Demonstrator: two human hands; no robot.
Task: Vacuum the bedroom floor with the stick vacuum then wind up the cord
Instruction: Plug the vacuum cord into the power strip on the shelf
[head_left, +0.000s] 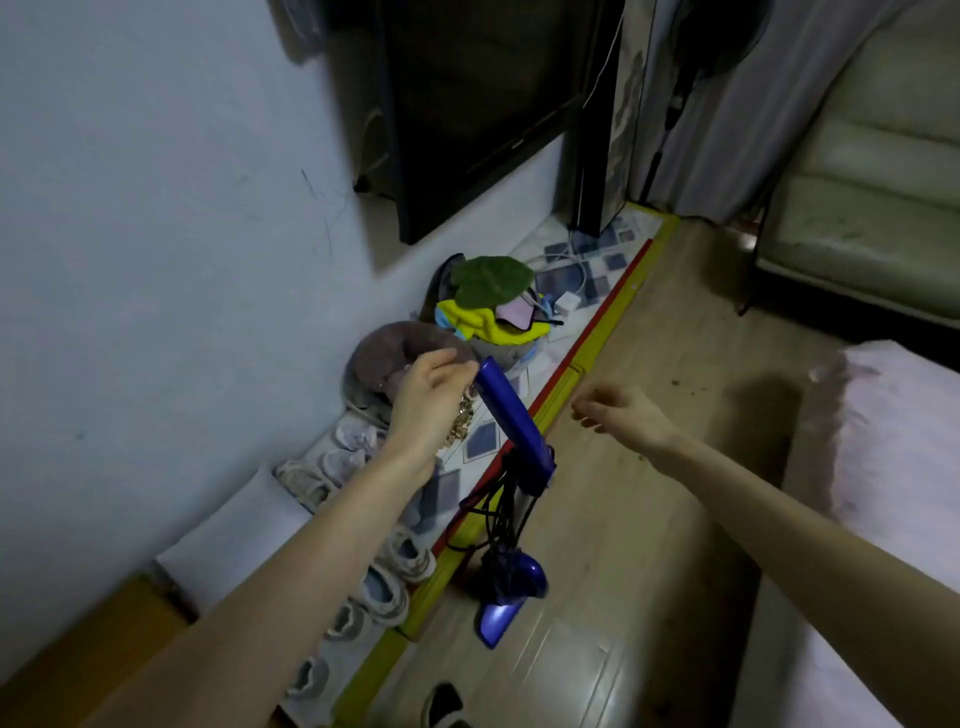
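Note:
A blue stick vacuum (511, 415) stands on the wooden floor, its floor head (497, 618) near the yellow mat edge. Its black cord (498, 512) hangs in loops wound around the shaft below the handle. My left hand (428, 400) is at the top end of the blue handle, fingers curled against it. My right hand (621, 413) hovers to the right of the handle with loosely curled fingers, holding nothing. Whether the left hand fully grips the handle is hard to tell from this angle.
A patterned mat with a yellow and red border (582, 364) runs along the white wall and carries several shoes (387, 592), a pile of clothes (491, 301) and a charger (569, 301). A bed (893, 467) lies to the right, a sofa (872, 208) beyond.

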